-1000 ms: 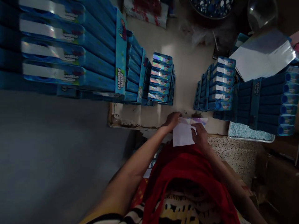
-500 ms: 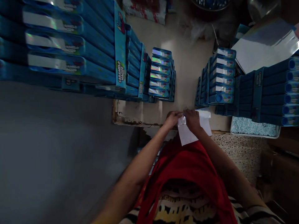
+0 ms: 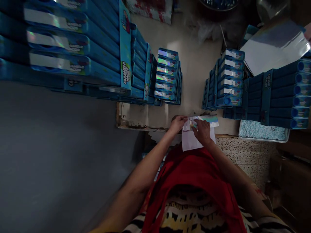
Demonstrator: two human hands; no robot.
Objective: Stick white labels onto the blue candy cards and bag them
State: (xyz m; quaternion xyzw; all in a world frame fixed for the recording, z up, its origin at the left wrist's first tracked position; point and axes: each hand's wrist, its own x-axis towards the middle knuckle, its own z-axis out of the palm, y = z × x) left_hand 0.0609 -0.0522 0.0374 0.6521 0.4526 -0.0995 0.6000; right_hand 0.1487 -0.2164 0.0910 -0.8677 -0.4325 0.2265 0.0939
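A white sheet of shiny stickers hangs over the front edge of the table, with its upper strip folded over and shimmering in rainbow colours. My left hand pinches the sheet at its upper left corner. Over the middle of the sheet is my right hand, thumb and forefinger closed at the small stickers; whether one is lifted between the fingertips I cannot make out. Just beyond my hands, a stack of blue candy boxes bears similar shiny strips on the box ends. Another blue stack stands to the right, its lowest front box showing a bare round spot.
Large blue box stacks fill the left, and more stacks stand at right. A tray of pale blue pellets sits at the right edge. White shiny sheets lie behind it. A grey wall borders the left.
My right hand has turned and opened slightly over the sheet, showing its thumb and forefinger. The sheet's upper strip has spread flatter, and more of its stickers show.
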